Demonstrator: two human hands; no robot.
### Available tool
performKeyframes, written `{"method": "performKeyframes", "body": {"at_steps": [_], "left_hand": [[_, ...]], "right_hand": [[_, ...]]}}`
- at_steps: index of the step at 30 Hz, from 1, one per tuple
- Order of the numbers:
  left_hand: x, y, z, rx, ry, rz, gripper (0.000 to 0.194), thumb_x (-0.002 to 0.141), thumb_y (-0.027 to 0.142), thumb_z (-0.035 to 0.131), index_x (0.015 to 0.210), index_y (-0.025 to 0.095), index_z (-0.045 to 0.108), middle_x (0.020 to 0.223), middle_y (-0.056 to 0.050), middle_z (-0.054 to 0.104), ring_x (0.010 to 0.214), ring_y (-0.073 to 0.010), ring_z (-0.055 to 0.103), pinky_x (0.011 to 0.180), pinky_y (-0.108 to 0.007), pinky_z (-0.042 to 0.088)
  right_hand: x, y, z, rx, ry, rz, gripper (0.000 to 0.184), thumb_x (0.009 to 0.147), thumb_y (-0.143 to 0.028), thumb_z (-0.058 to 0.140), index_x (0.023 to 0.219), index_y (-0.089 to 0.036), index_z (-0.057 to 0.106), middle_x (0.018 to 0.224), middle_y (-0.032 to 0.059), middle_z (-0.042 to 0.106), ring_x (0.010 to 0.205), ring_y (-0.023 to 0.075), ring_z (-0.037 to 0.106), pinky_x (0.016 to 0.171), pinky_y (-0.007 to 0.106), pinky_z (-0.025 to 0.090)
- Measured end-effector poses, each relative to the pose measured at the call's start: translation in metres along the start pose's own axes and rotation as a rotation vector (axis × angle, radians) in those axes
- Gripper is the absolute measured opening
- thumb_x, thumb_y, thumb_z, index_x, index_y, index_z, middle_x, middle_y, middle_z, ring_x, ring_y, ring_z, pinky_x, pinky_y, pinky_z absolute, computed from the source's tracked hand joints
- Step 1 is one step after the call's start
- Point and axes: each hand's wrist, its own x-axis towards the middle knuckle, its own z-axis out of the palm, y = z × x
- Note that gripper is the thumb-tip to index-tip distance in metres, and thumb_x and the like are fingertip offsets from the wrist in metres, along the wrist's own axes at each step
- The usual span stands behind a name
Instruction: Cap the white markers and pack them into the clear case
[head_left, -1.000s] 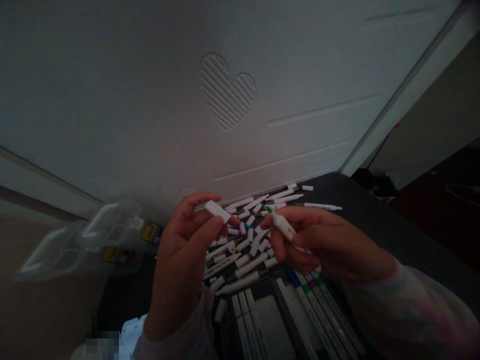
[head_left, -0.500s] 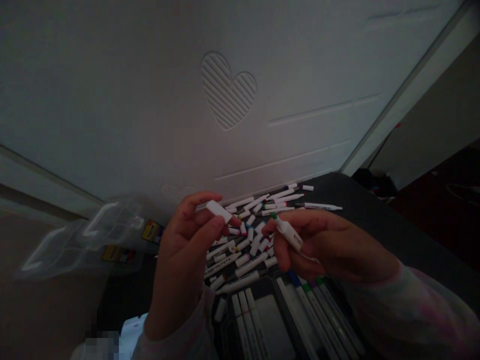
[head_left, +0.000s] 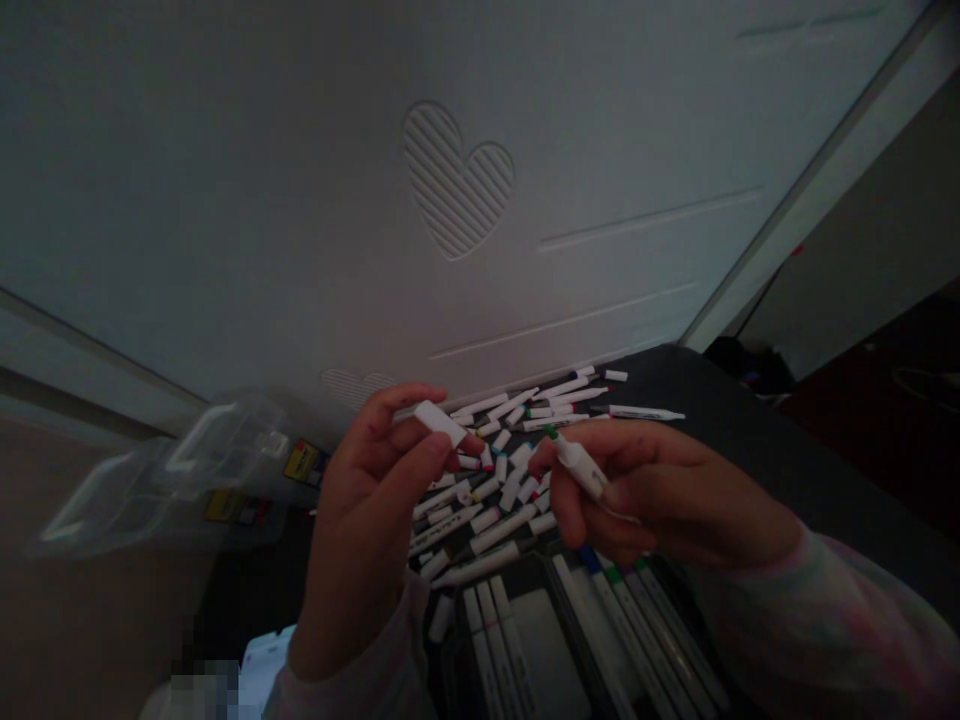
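Between the thumb and fingers of my left hand (head_left: 375, 490) is a white marker cap (head_left: 440, 424). My right hand (head_left: 660, 490) pinches a white marker (head_left: 583, 470) whose green tip is bare and points up and to the left. Cap and marker are held apart, above a heap of loose white markers and caps (head_left: 499, 500) on a dark surface. Nearer to me lies a dark tray (head_left: 544, 570) in which several capped markers (head_left: 637, 630) stand in rows, some with blue, green or purple ends.
A white panel with an engraved heart (head_left: 459, 185) rises behind the dark tabletop (head_left: 720, 440). Clear plastic cases (head_left: 150, 480) with yellow labels stand at the left. At the lower left is a pale blue object (head_left: 266, 660).
Hardly anything differs. My right hand and the marker have shifted very slightly to the right; the left hand with the cap stays nearly in place.
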Motion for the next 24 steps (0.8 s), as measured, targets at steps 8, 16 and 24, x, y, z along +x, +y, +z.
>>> {"method": "performKeyframes", "body": {"at_steps": [8, 16, 24], "left_hand": [[-0.0007, 0.0012, -0.0010, -0.004, -0.035, -0.022, 0.019, 0.072, 0.017, 0.058, 0.090, 0.024, 0.057, 0.054, 0.007, 0.059, 0.066, -0.0099, 0.061, 0.063, -0.017, 0.046], [-0.0010, -0.0037, -0.0028, -0.024, -0.051, 0.012, 0.022, 0.073, 0.019, 0.060, 0.093, 0.024, 0.056, 0.064, 0.005, 0.062, 0.066, -0.0103, 0.062, 0.059, -0.017, 0.047], [-0.0004, -0.0019, -0.0025, -0.028, -0.021, 0.025, 0.022, 0.070, 0.019, 0.061, 0.091, 0.024, 0.057, 0.063, 0.004, 0.064, 0.059, -0.0100, 0.061, 0.054, -0.017, 0.047]], "right_hand": [[-0.0015, -0.0006, -0.0004, 0.006, -0.026, 0.006, 0.043, 0.066, -0.002, 0.043, 0.102, -0.018, 0.061, 0.076, 0.0024, 0.063, 0.043, 0.0028, 0.037, 0.042, 0.020, 0.025], [-0.0021, -0.0001, -0.0019, -0.012, -0.042, -0.001, 0.049, 0.065, 0.002, 0.042, 0.105, -0.019, 0.060, 0.079, 0.0028, 0.062, 0.045, 0.0024, 0.039, 0.043, 0.019, 0.027], [0.0015, -0.0002, -0.0006, 0.067, -0.024, -0.036, 0.037, 0.075, -0.004, 0.044, 0.109, -0.015, 0.054, 0.087, 0.0061, 0.062, 0.050, 0.0035, 0.050, 0.042, 0.016, 0.034]]}}
